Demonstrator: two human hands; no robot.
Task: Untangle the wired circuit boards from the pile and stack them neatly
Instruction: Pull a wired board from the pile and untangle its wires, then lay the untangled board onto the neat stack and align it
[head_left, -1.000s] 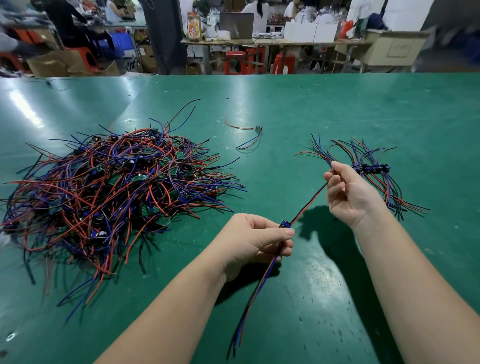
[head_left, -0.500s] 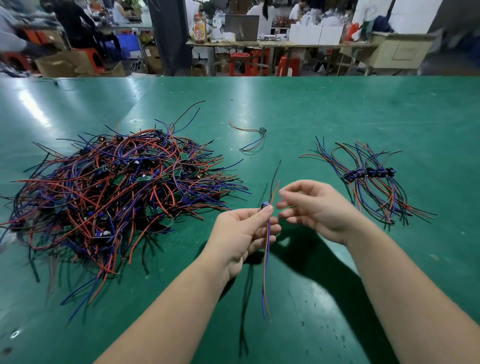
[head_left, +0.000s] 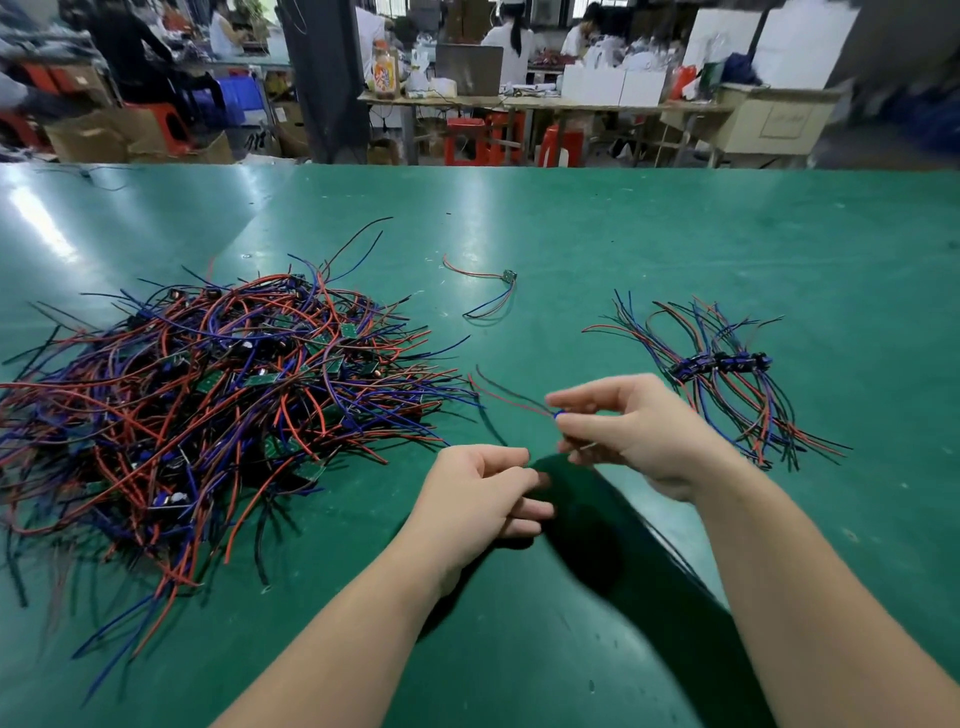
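A big tangled pile of red, blue and black wired circuit boards (head_left: 208, 395) lies on the left of the green table (head_left: 571, 234). A neat stack of wired boards (head_left: 722, 364) lies at the right. My right hand (head_left: 634, 431) pinches one small wired board (head_left: 558, 414) above the table between pile and stack. Its red and black wires trail up and to the left. My left hand (head_left: 483, 493) hovers just below and left of it with curled fingers, thumb against the index finger. Blur hides whether it holds a wire.
One single wired board (head_left: 506, 278) lies alone on the table behind my hands. The table's far edge runs across the top. Beyond it stand work benches, red stools, boxes and seated people.
The wired board passed from my left hand's fingertips to my right hand. Its wires swung from hanging down to pointing up-left. My left hand dropped a little lower.
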